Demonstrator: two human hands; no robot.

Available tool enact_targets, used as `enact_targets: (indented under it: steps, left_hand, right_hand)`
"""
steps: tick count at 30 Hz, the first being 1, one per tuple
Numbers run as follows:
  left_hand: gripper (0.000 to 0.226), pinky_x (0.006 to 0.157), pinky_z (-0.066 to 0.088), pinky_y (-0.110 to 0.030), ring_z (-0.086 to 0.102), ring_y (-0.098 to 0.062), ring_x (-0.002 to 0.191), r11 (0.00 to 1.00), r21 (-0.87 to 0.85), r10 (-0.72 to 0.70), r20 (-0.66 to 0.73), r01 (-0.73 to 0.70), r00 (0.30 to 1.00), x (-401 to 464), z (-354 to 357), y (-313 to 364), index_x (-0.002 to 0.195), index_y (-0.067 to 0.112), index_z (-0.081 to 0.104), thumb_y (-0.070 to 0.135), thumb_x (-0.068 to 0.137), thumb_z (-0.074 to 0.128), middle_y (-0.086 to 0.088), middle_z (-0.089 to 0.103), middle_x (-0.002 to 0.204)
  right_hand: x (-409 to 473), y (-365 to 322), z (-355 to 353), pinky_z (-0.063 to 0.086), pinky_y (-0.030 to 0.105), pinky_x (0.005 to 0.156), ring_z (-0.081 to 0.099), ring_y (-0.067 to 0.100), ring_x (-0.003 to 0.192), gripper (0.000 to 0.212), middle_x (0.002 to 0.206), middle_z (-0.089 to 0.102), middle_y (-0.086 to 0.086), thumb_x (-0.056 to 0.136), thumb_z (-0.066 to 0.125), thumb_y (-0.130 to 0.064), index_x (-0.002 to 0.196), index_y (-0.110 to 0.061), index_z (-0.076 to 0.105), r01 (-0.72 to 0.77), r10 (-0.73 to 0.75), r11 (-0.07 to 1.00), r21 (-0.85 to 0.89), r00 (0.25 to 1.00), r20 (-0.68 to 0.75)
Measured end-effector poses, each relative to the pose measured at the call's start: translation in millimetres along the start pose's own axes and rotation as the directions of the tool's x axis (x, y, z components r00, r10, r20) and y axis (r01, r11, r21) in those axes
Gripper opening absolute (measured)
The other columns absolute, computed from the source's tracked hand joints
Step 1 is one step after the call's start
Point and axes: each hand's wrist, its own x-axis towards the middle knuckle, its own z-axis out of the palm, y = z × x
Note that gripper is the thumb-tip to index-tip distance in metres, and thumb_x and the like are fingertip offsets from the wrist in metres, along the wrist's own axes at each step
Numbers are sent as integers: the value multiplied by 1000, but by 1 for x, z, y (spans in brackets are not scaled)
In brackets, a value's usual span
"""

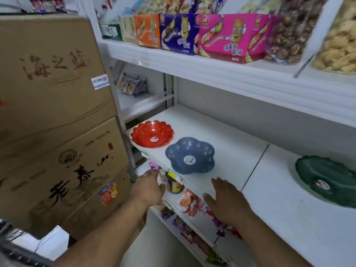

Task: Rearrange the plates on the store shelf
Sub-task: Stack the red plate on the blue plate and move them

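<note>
Three plastic plates lie on the white shelf. A red scalloped plate sits at the far left end. Beside it, a little nearer to me, is a blue flower-shaped plate. A dark green plate lies apart at the right, partly cut off by the frame edge. My left hand hovers in front of the shelf edge, fingers apart, holding nothing. My right hand is open and flat just over the shelf's front edge, below the blue plate and not touching it.
Stacked cardboard cartons stand close on the left. The shelf above carries colourful snack boxes and bags of nuts. Packets of snacks hang on the shelf below. Bare shelf lies between the blue and green plates.
</note>
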Motion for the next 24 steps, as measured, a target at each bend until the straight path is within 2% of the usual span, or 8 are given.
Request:
enact_targets:
  steps: [3,8,12,14,18,20,22,24]
  left_hand:
    - [67,111,35,-39,35,-28,142,999,-37,-8,15,8,1000,23,-3,-17,152,24,31,46,91,49,-4,31,160]
    - [67,110,38,-35,40,-27,138,996,-87,5,29,-2,1000,61,-5,-23,151,22,34,46,91,50,-4,37,156]
    - [69,110,38,-36,40,-27,139,996,-89,-11,19,12,1000,83,-15,-20,151,21,33,45,89,49,-4,36,157]
    - [66,108,40,-36,45,-28,135,993,-107,-42,16,43,999,98,-22,-23,149,21,37,45,89,52,-4,43,152]
    - [58,95,50,-37,59,-27,117,969,-216,-120,24,122,992,133,-28,-40,136,28,48,50,82,52,-2,60,135]
    - [49,88,47,-33,60,-32,114,943,-289,-165,18,163,986,151,-34,-44,134,21,51,40,89,55,-8,62,130]
    - [43,89,46,-35,61,-37,111,892,-405,-215,7,200,977,173,-38,-50,131,12,55,29,92,57,-16,64,125]
    - [39,97,47,-42,61,-40,112,826,-518,-254,11,222,967,199,-41,-58,128,7,58,26,94,58,-21,64,124]
  right_hand:
    - [16,-16,-1,16,39,123,15,23,154,74,168,16,4,99,30,-60,160,-21,14,3,-3,1000,-24,1000,-4]
    - [50,-24,-5,23,38,120,24,23,151,71,166,24,4,99,33,-57,158,-19,20,41,-42,999,-22,997,-57]
    - [82,-16,-7,26,38,120,26,23,150,71,165,26,4,98,36,-56,158,-19,23,42,-40,999,32,996,-77]
    - [97,-15,-10,30,37,119,31,23,148,71,163,32,5,98,37,-56,156,-18,26,44,-37,997,61,994,-105]
    - [115,-14,-13,29,38,119,29,25,149,70,164,29,6,99,37,-54,157,-17,25,9,-3,997,74,996,-87]
    - [120,-13,-15,38,39,114,40,23,141,65,157,41,3,98,39,-54,153,-19,34,-3,15,996,92,992,-126]
    - [126,-13,-15,46,38,105,50,22,129,56,146,53,-1,96,44,-52,145,-24,44,-12,35,991,130,985,-172]
    - [132,-14,-15,49,37,100,55,23,122,52,141,58,-2,94,48,-48,140,-25,49,-62,95,985,161,975,-202]
